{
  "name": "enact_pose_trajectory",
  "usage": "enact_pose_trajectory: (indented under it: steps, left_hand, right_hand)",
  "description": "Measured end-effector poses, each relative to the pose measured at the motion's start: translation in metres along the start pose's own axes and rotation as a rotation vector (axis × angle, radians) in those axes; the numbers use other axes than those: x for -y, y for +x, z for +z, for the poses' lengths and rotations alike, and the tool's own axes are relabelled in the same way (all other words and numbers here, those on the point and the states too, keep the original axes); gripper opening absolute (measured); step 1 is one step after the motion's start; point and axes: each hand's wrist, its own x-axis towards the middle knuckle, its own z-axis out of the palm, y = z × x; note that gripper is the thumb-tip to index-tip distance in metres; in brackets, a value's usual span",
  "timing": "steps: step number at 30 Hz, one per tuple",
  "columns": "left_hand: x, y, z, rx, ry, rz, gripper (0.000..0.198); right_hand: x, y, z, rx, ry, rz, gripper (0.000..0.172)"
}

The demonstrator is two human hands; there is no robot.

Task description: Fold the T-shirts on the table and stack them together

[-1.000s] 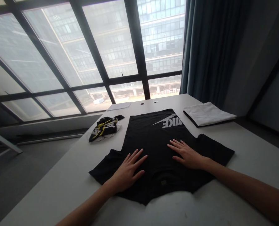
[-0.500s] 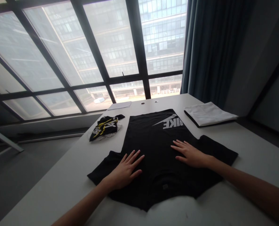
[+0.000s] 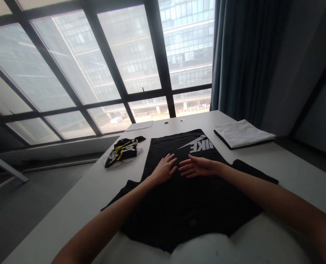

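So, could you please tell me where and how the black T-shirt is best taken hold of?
The black T-shirt is probably best pinched at the outer edges of its sleeves, coming in from the left and right sides: it lies flat with both sleeves spread outward, so those edges seem easier to lift than the broad middle.

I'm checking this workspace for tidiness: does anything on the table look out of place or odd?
Only the crumpled black-and-yellow garment left on the table: it lies bunched up, while the black T-shirt is spread out and the white cloth lies flat. No spill or damage shows.
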Motion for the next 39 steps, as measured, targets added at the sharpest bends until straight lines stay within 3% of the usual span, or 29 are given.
enact_pose_trajectory:
  steps: [4,6,9,12,15,20,24,30,32,35,37,39]
  left_hand:
    - [0.012,0.014,0.025,0.076,0.015,-0.061,0.062]
    - [0.015,0.012,0.03,0.066,0.02,-0.053,0.061]
    - [0.014,0.008,0.03,0.067,0.023,-0.052,0.06]
    - [0.014,0.013,0.024,0.085,0.009,-0.046,0.061]
    - [0.027,0.028,0.018,0.038,0.005,-0.052,0.06]
    - [0.071,0.054,0.014,0.003,0.038,-0.183,0.063]
    - [0.089,0.057,0.018,0.057,0.04,-0.251,0.066]
    - [0.084,0.033,0.02,0.124,0.016,-0.27,0.069]
    - [0.08,0.028,0.016,0.129,-0.011,-0.254,0.07]
    - [0.071,0.036,0.01,0.052,-0.047,-0.208,0.066]
    - [0.061,0.051,0.009,0.005,-0.082,-0.155,0.062]
    - [0.053,0.067,0.011,0.002,-0.124,-0.128,0.06]
  right_hand:
    - [0.0,0.013,-0.057,-0.08,0.06,0.002,0.067]
    - [0.002,0.016,-0.099,-0.224,0.121,-0.05,0.056]
    - [0.007,0.021,-0.155,-0.591,0.159,-0.144,0.047]
    - [0.012,0.033,-0.179,-0.741,0.097,-0.211,0.055]
    - [0.01,0.055,-0.17,-0.705,0.007,-0.217,0.048]
    - [0.0,0.083,-0.137,-0.824,-0.756,-0.181,0.036]
    - [-0.011,0.078,-0.127,-0.783,-0.984,-0.138,0.049]
    - [-0.033,0.05,-0.106,-0.672,-1.196,0.039,0.058]
    - [-0.031,0.046,-0.099,-0.702,-1.059,-0.031,0.053]
    - [-0.016,0.055,-0.091,-0.753,-0.64,-0.235,0.033]
    - [-0.003,0.069,-0.088,-0.7,-0.316,-0.272,0.025]
    - [0.005,0.081,-0.089,-0.557,0.029,-0.21,0.023]
